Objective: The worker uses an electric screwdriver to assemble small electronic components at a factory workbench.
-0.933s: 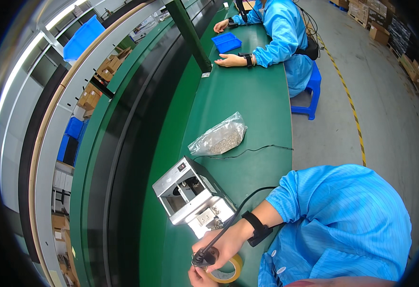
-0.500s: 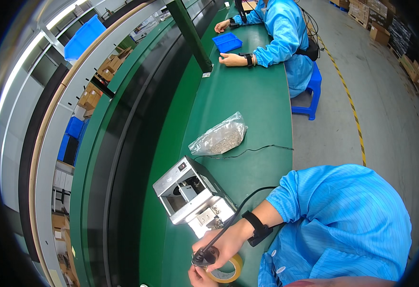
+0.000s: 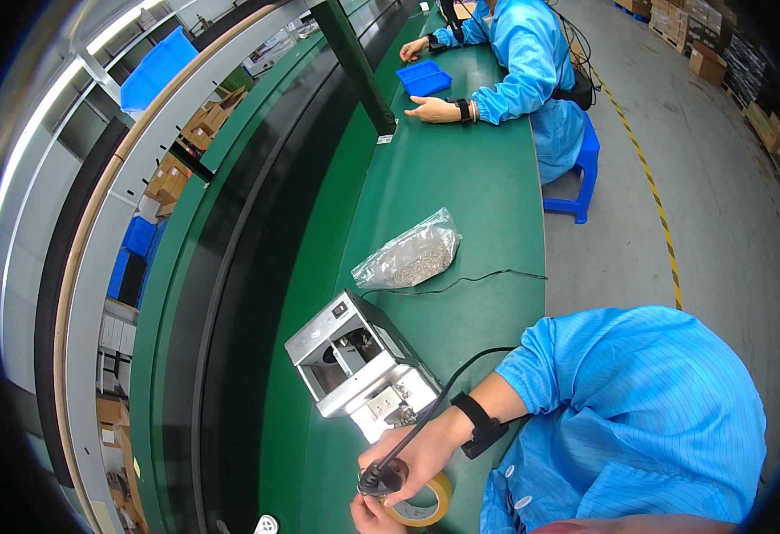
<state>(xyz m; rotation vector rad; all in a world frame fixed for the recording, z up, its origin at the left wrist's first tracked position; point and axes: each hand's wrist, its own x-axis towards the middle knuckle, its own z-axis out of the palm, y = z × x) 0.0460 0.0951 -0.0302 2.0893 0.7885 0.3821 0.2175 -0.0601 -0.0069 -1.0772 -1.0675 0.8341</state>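
Observation:
A black power plug (image 3: 379, 479) with a thick black cable (image 3: 448, 384) is held in my right hand (image 3: 421, 452), its fingers closed round it. My left hand (image 3: 374, 516), partly cut off by the lower edge, pinches at the near side of the same plug. Just below my right hand lies a roll of yellow tape (image 3: 444, 504) on the green bench (image 3: 470, 222). Beyond my hands stands a black and silver boxy machine (image 3: 323, 396) with an open front, a small switch and a white panel.
A clear plastic bag (image 3: 421, 254) of small parts lies past the machine, near a thin black cord (image 3: 488, 274). Farther up the bench, a co-worker in blue sits on a blue stool (image 3: 577, 178) by a blue tray (image 3: 424, 78). A green post (image 3: 354, 67) rises at the left.
My hands and the plug stay nearly still. More of a small white object shows at the lower edge, left of my hands. The co-worker's nearer hand shifts slightly.

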